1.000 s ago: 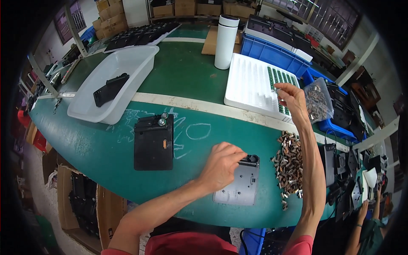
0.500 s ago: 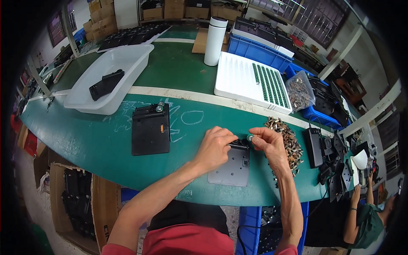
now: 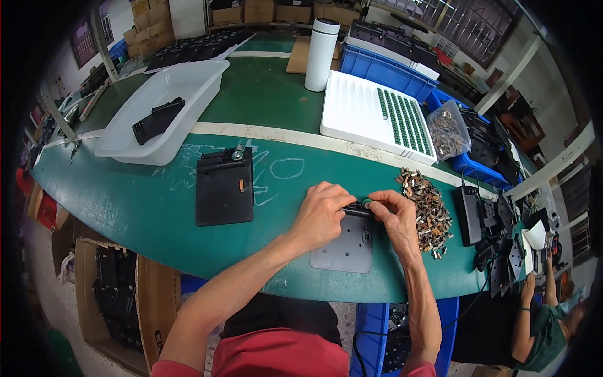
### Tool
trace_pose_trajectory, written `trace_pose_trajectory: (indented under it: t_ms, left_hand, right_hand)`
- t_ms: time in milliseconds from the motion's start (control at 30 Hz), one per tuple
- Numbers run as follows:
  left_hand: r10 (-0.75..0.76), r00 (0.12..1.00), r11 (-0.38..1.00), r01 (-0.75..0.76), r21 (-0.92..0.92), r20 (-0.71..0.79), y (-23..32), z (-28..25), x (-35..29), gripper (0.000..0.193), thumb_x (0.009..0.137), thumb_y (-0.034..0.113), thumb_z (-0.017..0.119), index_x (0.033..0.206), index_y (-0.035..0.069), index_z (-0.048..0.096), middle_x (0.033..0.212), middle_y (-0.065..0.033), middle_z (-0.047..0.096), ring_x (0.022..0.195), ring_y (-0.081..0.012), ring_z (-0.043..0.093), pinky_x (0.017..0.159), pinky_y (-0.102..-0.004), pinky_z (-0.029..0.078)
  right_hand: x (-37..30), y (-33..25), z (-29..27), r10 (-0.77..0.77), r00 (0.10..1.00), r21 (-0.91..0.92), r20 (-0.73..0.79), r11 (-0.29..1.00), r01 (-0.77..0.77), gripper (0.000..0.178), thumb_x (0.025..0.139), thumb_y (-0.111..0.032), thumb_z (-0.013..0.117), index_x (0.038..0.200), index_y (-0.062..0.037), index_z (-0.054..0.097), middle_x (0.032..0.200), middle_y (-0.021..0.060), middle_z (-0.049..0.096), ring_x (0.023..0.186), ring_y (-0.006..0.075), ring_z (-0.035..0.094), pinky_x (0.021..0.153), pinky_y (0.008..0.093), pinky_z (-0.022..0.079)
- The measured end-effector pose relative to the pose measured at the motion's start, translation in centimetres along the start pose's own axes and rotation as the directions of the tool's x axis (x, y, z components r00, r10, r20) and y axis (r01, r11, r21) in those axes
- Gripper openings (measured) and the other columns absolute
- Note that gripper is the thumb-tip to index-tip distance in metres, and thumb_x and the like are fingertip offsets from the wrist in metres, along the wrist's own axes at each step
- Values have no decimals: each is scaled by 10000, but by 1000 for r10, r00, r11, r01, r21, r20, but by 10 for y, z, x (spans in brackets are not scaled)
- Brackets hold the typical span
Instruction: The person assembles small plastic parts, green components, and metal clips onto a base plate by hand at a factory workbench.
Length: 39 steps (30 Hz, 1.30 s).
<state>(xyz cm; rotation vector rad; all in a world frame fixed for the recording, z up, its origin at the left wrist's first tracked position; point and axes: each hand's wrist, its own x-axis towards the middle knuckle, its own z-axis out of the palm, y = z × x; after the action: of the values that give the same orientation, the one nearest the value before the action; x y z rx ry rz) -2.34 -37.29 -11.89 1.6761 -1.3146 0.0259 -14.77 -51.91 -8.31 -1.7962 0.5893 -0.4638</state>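
Note:
A flat grey plate (image 3: 342, 252) with a black bar along its far edge lies on the green bench in front of me. My left hand (image 3: 321, 213) is closed, with its fingertips gripping the bar from the left. Between the thumb and fingers of my right hand (image 3: 398, 220) is a small round green part (image 3: 367, 203), held against the bar's right end. Whether it is seated there is hidden by the fingers. To the left lies a similar black plate (image 3: 224, 193), with small round shiny parts on its far right corner.
A pile of small metal pieces (image 3: 427, 213) is just right of my right hand. Behind stand a white tray (image 3: 358, 113) with rows of green parts, a white bottle (image 3: 321, 56) and a translucent tub (image 3: 169, 107). A co-worker's arm (image 3: 525, 301) is at far right.
My right hand has come slightly left, bringing the round green part up to the bar. The left hand stays on the bar, and the whole view has shifted a little.

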Motion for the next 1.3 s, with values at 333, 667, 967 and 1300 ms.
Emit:
trace_pose_trajectory:
  t_ms: [333,667,967,1300]
  left_hand:
    - [6,1000,1000,-6,7,-5,1,-1,0,378,675,-94,632,1039,-6,678,1025,-122,652,986,-330,564,897,-420,436]
    - [-8,1000,1000,8,12,10,2,-2,0,366,691,-95,625,1042,-4,678,1020,-115,652,990,-317,564,904,-413,427]
    - [-18,1000,1000,18,15,22,4,-3,1,366,698,-102,613,1044,-5,681,1021,-113,651,994,-312,563,907,-409,426]
    - [-20,999,1000,20,21,26,4,-2,0,384,693,-106,612,1058,-6,677,1033,-113,647,1003,-316,561,911,-411,429]
  right_hand:
    - [-5,5,2,-198,980,-264,0,945,191,219,866,7,621,1070,-13,699,868,103,642,781,172,614,707,306,486]
    - [0,15,-3,-145,989,-115,15,983,145,238,813,34,666,1050,25,690,915,99,654,801,172,625,748,311,514]
    - [-3,10,-3,-152,988,-175,9,973,151,232,832,38,646,1056,8,696,905,103,643,788,193,615,733,315,505]
    - [-5,1,2,-355,929,-355,102,860,367,232,824,67,624,1024,-25,697,929,118,620,854,255,623,756,340,497]
